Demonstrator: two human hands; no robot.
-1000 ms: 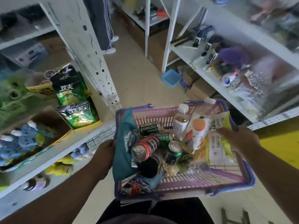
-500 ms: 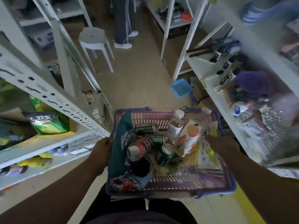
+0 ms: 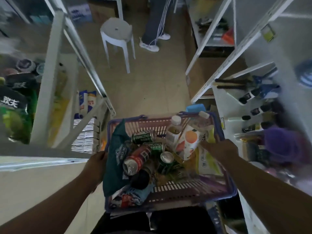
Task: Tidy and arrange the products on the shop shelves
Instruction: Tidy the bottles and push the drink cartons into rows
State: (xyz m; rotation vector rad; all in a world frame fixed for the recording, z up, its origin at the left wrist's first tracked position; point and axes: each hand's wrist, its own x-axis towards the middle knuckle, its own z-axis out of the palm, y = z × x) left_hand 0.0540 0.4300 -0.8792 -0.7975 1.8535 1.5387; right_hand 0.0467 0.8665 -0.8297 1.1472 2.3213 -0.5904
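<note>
Between two white metal shelf racks (image 3: 55, 78), a purple slotted plastic basket (image 3: 170, 195) sits at waist height, left hand (image 3: 97, 163) curled round its left rim, right hand (image 3: 219, 150) gripping the right rim near a yellow-and-white flat packet (image 3: 206, 162). Inside: green Tsingtao beer cans (image 3: 141, 137), a red drink can (image 3: 137, 160), a teal foil snack bag (image 3: 116, 157), a clear white-capped bottle (image 3: 173, 130) and a white carton with an orange print (image 3: 188, 142). Looks like the carrying step, nothing shelved yet. Next I'd guess: set it down or free one hand, then pick one product and find its matching shelf.
</note>
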